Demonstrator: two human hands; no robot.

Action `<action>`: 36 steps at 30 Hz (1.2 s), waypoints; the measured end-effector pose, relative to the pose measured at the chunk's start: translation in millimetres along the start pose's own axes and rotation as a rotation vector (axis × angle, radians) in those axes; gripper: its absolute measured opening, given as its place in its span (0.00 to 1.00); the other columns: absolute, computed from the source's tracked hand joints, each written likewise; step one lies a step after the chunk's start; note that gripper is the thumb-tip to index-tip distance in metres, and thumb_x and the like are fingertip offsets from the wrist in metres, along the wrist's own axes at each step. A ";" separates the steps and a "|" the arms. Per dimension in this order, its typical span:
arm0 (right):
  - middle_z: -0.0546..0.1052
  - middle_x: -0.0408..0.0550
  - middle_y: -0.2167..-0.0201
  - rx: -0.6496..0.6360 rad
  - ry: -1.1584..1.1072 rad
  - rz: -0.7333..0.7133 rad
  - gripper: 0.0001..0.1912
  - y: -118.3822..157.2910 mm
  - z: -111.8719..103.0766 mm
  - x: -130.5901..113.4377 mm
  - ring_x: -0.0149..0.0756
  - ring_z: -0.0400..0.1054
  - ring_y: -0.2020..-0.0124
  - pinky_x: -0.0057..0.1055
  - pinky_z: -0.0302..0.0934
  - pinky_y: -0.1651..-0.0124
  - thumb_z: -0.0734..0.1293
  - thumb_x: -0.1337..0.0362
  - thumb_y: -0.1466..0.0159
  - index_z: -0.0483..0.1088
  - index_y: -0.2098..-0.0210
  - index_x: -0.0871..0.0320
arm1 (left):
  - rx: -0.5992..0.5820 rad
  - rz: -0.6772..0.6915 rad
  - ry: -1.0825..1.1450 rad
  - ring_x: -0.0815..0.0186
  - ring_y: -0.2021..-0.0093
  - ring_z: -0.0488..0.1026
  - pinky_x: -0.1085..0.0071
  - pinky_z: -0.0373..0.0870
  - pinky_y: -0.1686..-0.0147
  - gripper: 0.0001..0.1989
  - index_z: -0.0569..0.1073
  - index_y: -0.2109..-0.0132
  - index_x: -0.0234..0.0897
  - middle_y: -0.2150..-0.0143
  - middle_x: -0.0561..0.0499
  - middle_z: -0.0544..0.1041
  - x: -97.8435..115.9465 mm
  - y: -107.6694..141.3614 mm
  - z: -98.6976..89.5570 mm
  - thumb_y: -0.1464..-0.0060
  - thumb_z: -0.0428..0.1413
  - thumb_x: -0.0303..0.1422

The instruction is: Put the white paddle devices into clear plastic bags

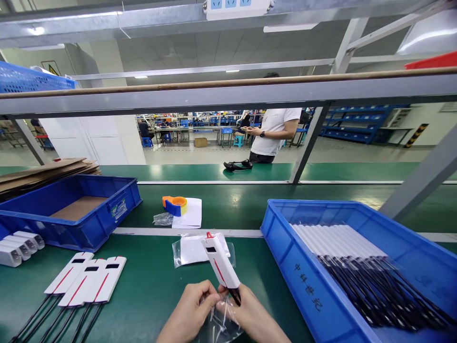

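Near the front edge of the green bench, my right hand (250, 312) is closed around the lower end of a white device (222, 263) with a red stripe, a dark window and black cables. The device tilts up and to the left. My left hand (193, 307) pinches the edge of a clear plastic bag (223, 321), which hangs beneath both hands and also touches my right hand. Just behind the device lies a bagged white paper (193, 248). Off to the left, three matching white devices (76, 283) lie side by side, their black cables pointing toward me.
A blue bin (285, 267) at right holds bagged white devices (339, 240) with black cables. Another blue bin (103, 214) stands left, beside white box-shaped parts (21, 245). A tape dispenser (174, 206) rests on paper behind. A metal shelf beam (228, 95) crosses overhead; a person stands beyond.
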State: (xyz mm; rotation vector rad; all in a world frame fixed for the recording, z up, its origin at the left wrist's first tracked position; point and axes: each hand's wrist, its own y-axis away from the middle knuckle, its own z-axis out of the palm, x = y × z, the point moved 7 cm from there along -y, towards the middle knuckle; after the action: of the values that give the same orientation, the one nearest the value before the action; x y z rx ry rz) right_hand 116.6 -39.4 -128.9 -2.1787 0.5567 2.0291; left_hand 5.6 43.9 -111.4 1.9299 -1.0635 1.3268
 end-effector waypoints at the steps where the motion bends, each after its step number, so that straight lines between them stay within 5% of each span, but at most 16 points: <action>1: 0.69 0.41 0.69 0.011 0.007 -0.010 0.16 -0.3 -2.0 -0.7 0.32 0.58 0.70 0.30 0.54 0.66 0.71 0.55 0.44 0.69 0.63 0.60 | 0.000 -0.004 -0.004 0.67 0.72 0.61 0.72 0.54 0.71 0.16 0.69 0.71 0.36 0.75 0.55 0.68 -0.9 0.2 0.9 0.37 0.51 0.40; 6: 0.69 0.41 0.73 0.084 0.015 -0.053 0.15 -0.6 -13.4 -6.6 0.36 0.61 0.68 0.33 0.56 0.63 0.69 0.52 0.39 0.69 0.69 0.59 | -0.031 -0.056 0.086 0.67 0.74 0.62 0.72 0.55 0.72 0.18 0.68 0.69 0.37 0.76 0.56 0.68 -5.1 -1.1 2.0 0.37 0.53 0.46; 15: 0.76 0.47 0.66 0.216 -0.044 -0.053 0.18 -3.1 -28.3 -1.5 0.43 0.70 0.62 0.36 0.62 0.56 0.69 0.49 0.40 0.70 0.62 0.58 | -0.016 -0.054 0.179 0.68 0.75 0.60 0.73 0.56 0.72 0.24 0.67 0.70 0.36 0.77 0.56 0.66 -12.2 -5.9 -2.7 0.38 0.54 0.53; 20: 0.78 0.49 0.60 0.102 -0.069 -0.025 0.21 -0.9 -21.2 8.2 0.34 0.65 0.70 0.33 0.60 0.63 0.71 0.53 0.42 0.70 0.55 0.60 | -0.086 -0.043 0.225 0.69 0.76 0.61 0.73 0.55 0.73 0.23 0.67 0.70 0.36 0.77 0.57 0.66 -7.3 -3.7 2.3 0.40 0.56 0.52; 26: 0.74 0.42 0.65 0.021 -0.057 -0.044 0.17 6.3 -13.1 -3.4 0.29 0.54 0.73 0.31 0.53 0.67 0.70 0.57 0.42 0.70 0.57 0.60 | -0.174 -0.096 0.197 0.70 0.77 0.60 0.74 0.55 0.74 0.18 0.67 0.71 0.37 0.78 0.57 0.66 -7.2 -0.1 9.6 0.41 0.58 0.45; 32: 0.68 0.39 0.69 0.209 -0.026 -0.002 0.21 2.8 -37.1 -7.9 0.32 0.54 0.72 0.33 0.54 0.64 0.70 0.52 0.43 0.67 0.57 0.59 | -0.012 -0.052 0.058 0.69 0.76 0.62 0.73 0.54 0.74 0.18 0.68 0.72 0.37 0.78 0.57 0.66 -4.2 -3.1 -7.8 0.38 0.55 0.44; 36: 0.73 0.44 0.63 0.163 -0.039 0.038 0.17 -0.2 -36.4 -4.4 0.33 0.59 0.70 0.33 0.56 0.62 0.71 0.55 0.44 0.68 0.61 0.58 | 0.104 0.114 -0.182 0.68 0.74 0.64 0.72 0.54 0.71 0.15 0.72 0.71 0.37 0.75 0.54 0.71 6.5 -0.9 -15.2 0.36 0.54 0.37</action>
State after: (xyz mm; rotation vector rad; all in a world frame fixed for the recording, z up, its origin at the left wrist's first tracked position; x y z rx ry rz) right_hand 150.8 -50.3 -121.0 -2.0464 0.7363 1.9638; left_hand 0.1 54.5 -99.9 2.1278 -1.2306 1.3101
